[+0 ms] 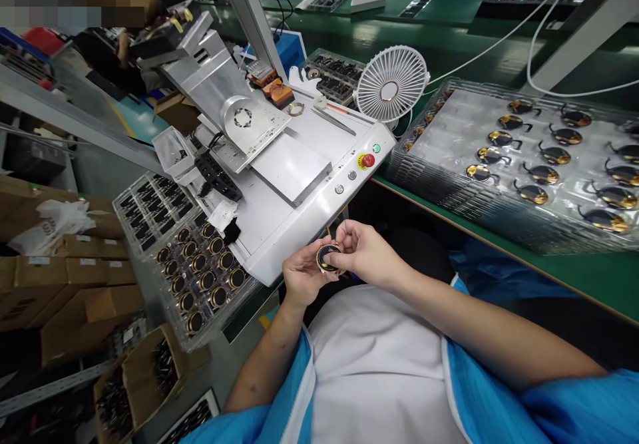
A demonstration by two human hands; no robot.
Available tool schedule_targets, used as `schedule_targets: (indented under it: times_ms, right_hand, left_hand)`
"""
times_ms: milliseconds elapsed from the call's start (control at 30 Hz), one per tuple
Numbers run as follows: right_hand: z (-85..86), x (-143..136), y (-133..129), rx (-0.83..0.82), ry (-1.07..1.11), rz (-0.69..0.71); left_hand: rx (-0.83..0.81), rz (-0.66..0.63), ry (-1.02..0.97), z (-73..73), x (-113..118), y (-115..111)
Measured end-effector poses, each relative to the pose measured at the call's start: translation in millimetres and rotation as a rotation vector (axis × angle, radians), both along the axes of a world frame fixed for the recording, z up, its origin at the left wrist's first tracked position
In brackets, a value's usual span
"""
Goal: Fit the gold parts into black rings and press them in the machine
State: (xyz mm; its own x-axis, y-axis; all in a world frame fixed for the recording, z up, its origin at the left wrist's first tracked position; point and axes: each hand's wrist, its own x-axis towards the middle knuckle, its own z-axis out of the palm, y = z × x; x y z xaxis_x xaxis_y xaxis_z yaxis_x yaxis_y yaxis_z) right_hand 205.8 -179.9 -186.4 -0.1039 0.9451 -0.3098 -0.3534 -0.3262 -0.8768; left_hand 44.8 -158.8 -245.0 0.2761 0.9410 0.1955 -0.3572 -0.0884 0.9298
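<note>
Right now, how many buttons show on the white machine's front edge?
4: a green button nearest the fan, a red button beside it, then an upper silver button and a lower silver button. No others show.

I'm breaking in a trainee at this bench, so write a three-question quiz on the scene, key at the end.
1. Which thing do the left hand and right hand both touch?
A) A pair of tweezers
B) A gold-rimmed, watch-like disc
C) A white desk fan

2. True or false: the red push button sits next to a green button.

3. Fill in: the clear tray of gold-rimmed parts lies on the person's ____ side.

Key: 1. B; 2. True; 3. left.
</note>
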Motion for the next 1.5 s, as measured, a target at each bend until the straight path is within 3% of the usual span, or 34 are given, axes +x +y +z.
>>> schedule_targets:
  times_ms: [233,400,567,667,767,933,1067,1200,1367,1500]
  right_hand:
    - [-5.7,7,-2,-0.087,-0.081,0.149]
    - [-10.7,4,-1,-0.059,0.008,0.081]
    - [-10.1,-5,2,-0.048,0.055,0.035]
    - [-13.2,-4,12,-0.029,-0.061,0.091]
    - [-14.5,10,42,0.008,-0.193,0.176]
    - [-1.1,38,115,0.01,-0.333,-0.281]
    - [9.0,46,142,0.029,-0.377,-0.341]
    - [8.2,46,122,0.128,-0.374,-0.325]
    - [5.3,40,61,0.273,-0.31,-0.025]
    - [8.6,27,26,0.251,-0.301,0.081]
  left_hand:
    - [0.077,0.013,-0.003,-3.2,1,-2]
    - [0.126,0.004,0.053,-4.6,0,-4]
    - [0.063,0.09,0.057,-7.8,-1,-3]
    - [-0.012,0.169,0.047,-9.6,-2,-1]
    - [-0.063,0.243,-0.013,-5.2,-2,0]
    - [-0.088,0.126,-0.077,11.6,-4,-2]
    - [-0.007,0.104,0.024,16.6,-8,-1]
    - [0.064,0.194,0.118,15.2,-11,1]
    - [0.17,0.255,0.265,17.2,-8,1]
    - [0.258,0.258,0.387,21.6,-1,0]
